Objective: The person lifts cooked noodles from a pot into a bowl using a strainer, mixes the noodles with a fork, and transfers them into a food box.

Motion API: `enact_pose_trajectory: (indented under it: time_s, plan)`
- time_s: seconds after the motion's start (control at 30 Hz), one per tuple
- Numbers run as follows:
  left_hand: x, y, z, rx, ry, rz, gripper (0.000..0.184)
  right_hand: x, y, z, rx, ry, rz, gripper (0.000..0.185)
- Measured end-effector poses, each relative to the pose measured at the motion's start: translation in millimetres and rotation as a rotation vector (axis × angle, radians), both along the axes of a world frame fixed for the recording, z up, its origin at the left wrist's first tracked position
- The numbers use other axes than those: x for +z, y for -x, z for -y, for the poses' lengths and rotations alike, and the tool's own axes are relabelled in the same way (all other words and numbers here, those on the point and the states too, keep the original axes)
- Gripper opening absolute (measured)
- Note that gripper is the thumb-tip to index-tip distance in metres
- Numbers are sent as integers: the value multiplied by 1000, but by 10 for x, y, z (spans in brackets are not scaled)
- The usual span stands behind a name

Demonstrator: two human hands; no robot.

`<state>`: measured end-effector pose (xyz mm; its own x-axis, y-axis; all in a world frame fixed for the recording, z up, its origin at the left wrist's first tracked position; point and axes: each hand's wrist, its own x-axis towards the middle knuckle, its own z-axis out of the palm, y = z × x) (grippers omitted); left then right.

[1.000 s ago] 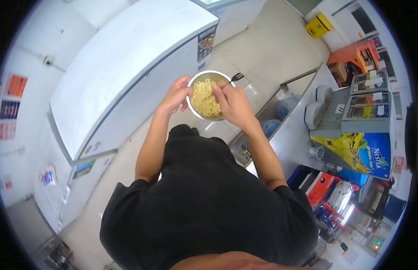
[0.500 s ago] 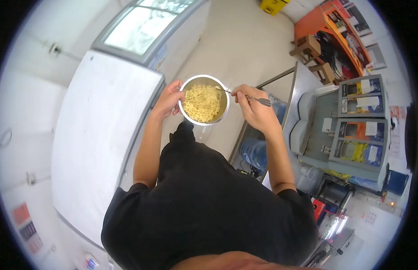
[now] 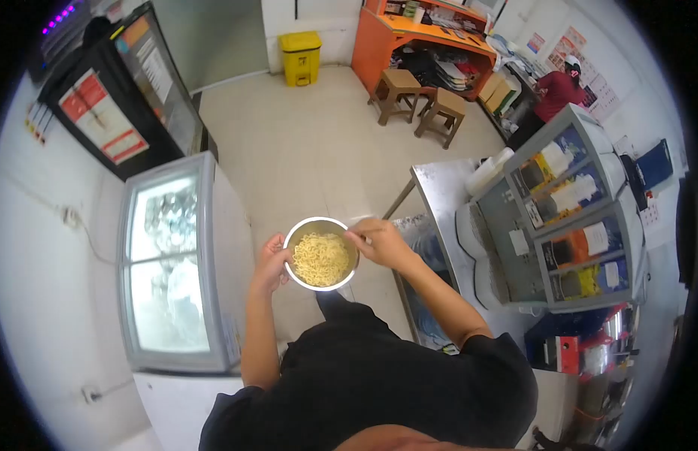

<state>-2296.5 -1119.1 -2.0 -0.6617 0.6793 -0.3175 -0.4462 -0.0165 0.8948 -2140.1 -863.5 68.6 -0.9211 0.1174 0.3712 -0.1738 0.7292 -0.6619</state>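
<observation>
Status: metal bowl [image 3: 320,287] is up in front of the body, over the tiled floor [image 3: 289,150], mouth facing the head camera. Noodles [image 3: 320,259] inside, pale yellow, loose tangle, bare wall showing above them on the far side

Left hand [image 3: 272,261]: fingers clamped on the left rim, thumb over the edge, rest outside/below. Looks like the main support

Right hand [image 3: 383,242]: at the right rim, upper side. Fingers curled in, but cannot tell if they're clamped on anything; no utensil I can make out clearly

Progress, my read: mid-handling. Done: noodles already in the bowl, bowl in hand. Left: bowl not set down, right hand not clear of the rim. Can't tell from this view how well mixed the noodles are

Around: steel desk [image 3: 443,180] to the right, carrying a grey drink dispenser [image 3: 507,233]; blue water bottles [image 3: 432,323] under it. Glass-topped freezer [image 3: 208,263] to the left. Further off: yellow bin [image 3: 300,60], two brown stools [image 3: 400,83], another person in a dark red top [image 3: 555,94], well apart from the bowl
</observation>
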Motion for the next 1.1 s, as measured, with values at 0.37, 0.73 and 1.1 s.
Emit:
enact_pose_trajectory:
  time_s: [0.37,0.73,1.1]
  plan:
    - [206,2593,-2297,-190,85,-69,16,56,2380,-1909,-263,242,216,31]
    - [-27,4321,-5356,-509,52,-7,18,-128,3372,-3900,-414,154,227,28]
    - [179,5231,-9114,-823,33,-31,19,247,4102,-7002,-935,173,70,21]
